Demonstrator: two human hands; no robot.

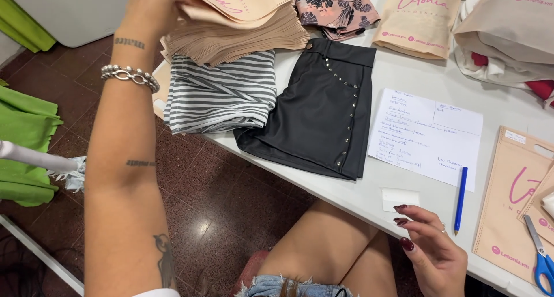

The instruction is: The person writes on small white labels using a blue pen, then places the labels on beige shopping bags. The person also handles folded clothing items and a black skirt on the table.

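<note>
Half that stack of beige bags (231, 37) overhangs the surface (415, 72); your left hand (151, 11) grips it, right hand (433, 248) open — could slide.

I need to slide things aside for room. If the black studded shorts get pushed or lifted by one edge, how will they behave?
The black shorts lie flat and folded, so they would probably drape limply when lifted. Their hem overhangs the white table edge, so a push toward it might drop them. The smooth sheen suggests they slide easily.
</note>
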